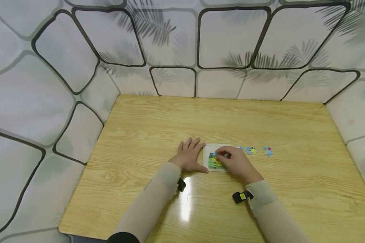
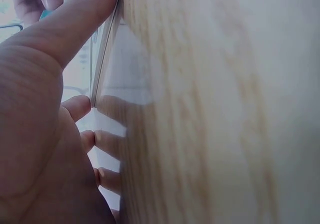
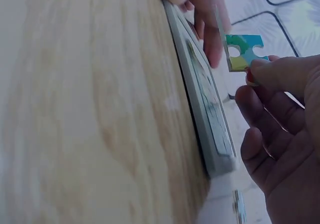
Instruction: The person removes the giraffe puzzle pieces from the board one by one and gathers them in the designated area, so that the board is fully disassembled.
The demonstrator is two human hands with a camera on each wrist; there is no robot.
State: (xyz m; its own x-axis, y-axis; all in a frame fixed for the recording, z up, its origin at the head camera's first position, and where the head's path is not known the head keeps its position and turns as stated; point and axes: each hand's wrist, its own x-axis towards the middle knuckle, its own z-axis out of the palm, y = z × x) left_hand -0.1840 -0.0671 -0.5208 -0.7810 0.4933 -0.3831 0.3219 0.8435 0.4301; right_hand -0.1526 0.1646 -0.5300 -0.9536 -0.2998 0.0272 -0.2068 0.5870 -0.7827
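A light-framed jigsaw tray (image 1: 205, 157) lies on the table with a green and yellow picture section (image 1: 213, 162) inside. My left hand (image 1: 189, 159) is spread flat at its left side, thumb and index finger against the frame; the left wrist view shows the thumb along the tray's edge (image 2: 102, 53). Over the tray, my right hand (image 1: 238, 163) pinches a jigsaw piece between thumb and fingers. In the right wrist view this jigsaw piece (image 3: 245, 48), blue, green and yellow, is held up on edge above the tray. The right hand covers the tray's right part.
Right of the tray lie loose jigsaw pieces: a blue one (image 1: 240, 147) partly behind the right hand, a blue and yellow one (image 1: 251, 151), and a blue one with a red spot (image 1: 268, 151). Patterned fabric walls (image 1: 173, 81) border the wooden table (image 1: 134, 128).
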